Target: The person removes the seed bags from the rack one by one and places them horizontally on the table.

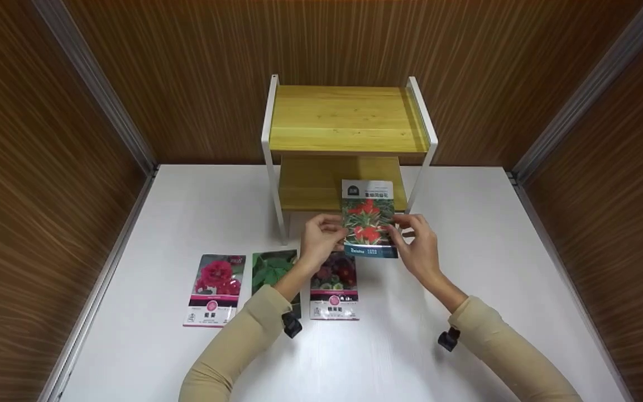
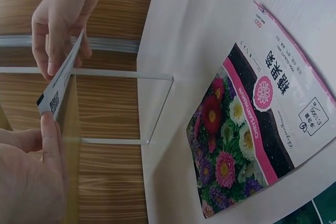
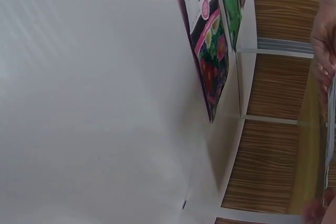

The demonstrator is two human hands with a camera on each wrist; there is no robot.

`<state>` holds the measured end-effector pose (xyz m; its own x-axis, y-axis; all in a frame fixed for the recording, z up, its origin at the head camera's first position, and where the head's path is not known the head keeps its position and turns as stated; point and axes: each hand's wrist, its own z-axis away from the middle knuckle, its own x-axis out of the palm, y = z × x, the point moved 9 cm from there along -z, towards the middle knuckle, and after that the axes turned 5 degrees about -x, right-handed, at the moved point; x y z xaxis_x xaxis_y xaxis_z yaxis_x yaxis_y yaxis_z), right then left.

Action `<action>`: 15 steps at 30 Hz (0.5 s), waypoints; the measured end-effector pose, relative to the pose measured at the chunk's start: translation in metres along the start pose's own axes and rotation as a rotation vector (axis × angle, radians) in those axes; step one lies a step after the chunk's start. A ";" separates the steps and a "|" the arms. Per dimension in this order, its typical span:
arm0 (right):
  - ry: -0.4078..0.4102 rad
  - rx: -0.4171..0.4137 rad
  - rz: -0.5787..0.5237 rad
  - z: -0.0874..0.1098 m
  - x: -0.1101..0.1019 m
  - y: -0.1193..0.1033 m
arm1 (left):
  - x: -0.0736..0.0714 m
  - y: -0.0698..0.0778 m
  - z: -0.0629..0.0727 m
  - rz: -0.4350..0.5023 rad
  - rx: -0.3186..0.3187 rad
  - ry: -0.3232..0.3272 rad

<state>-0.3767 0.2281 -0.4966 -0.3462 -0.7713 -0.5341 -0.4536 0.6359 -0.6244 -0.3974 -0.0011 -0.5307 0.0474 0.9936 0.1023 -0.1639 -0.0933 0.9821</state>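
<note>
A seed packet with red flowers (image 1: 370,220) is held up above the table, in front of the small shelf. My left hand (image 1: 320,241) pinches its left edge between thumb and fingers. On the opposite edge my right hand (image 1: 419,248) pinches it the same way. The left wrist view shows this packet (image 2: 60,85) nearly edge-on, its printed back partly visible. Below the left hand lies a chrysanthemum seed packet (image 1: 334,304) on the table, its top partly hidden. A green-leaf packet (image 1: 274,268) sits left of it, partly covered by the left arm.
A pink-flower packet (image 1: 215,290) lies farthest left on the white table (image 1: 399,357). Behind the hands stands a two-tier shelf (image 1: 349,117) with yellow wooden boards and white side frames. Wood-grain walls (image 1: 198,72) enclose the table at the back and both sides.
</note>
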 end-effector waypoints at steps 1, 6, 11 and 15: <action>-0.001 0.027 -0.016 0.000 0.000 0.003 | 0.000 0.000 0.001 0.005 0.000 -0.002; -0.023 0.142 -0.099 0.001 0.001 0.013 | -0.003 -0.002 0.002 0.005 0.010 0.007; -0.044 0.237 -0.177 0.002 0.003 0.021 | -0.004 -0.005 0.004 -0.012 0.007 0.012; -0.058 0.304 -0.227 0.003 0.007 0.028 | -0.004 -0.008 0.004 -0.010 0.005 0.010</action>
<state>-0.3892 0.2409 -0.5193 -0.2139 -0.8961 -0.3889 -0.2460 0.4347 -0.8663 -0.3922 -0.0049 -0.5382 0.0394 0.9951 0.0911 -0.1588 -0.0838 0.9838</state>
